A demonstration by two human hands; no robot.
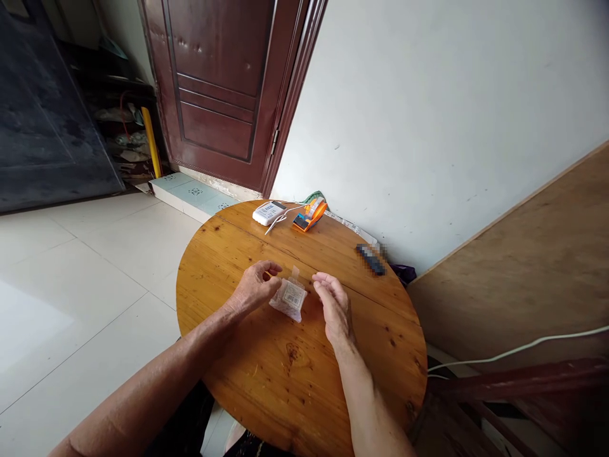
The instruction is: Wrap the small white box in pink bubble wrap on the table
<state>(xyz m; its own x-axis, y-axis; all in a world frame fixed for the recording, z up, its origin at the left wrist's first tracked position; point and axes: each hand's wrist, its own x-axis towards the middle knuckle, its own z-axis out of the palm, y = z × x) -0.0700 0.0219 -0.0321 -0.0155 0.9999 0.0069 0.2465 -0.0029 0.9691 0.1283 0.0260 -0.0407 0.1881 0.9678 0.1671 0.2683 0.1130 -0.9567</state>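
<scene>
A small clear plastic-wrapped packet (289, 297) with a printed label lies flat on the round wooden table (285, 393). From its far edge a pale, see-through flap or strip (295, 273) sticks up. Just to its left, my left hand (257, 285) hovers with bent fingers and the thumb apart from them, close to the packet's edge. My right hand (335, 308) is on the other side, a short gap from the packet, its fingers loosely extended. Neither hand holds anything that I can see. What the wrapping encloses is hard to make out.
Toward the table's far edge are a white device (269, 212) with a cable and an orange and blue tape dispenser (310, 214). A dark, blurred-out object (371, 259) lies at the right. Beyond stand a white wall (428, 95) and a red-brown door (219, 82).
</scene>
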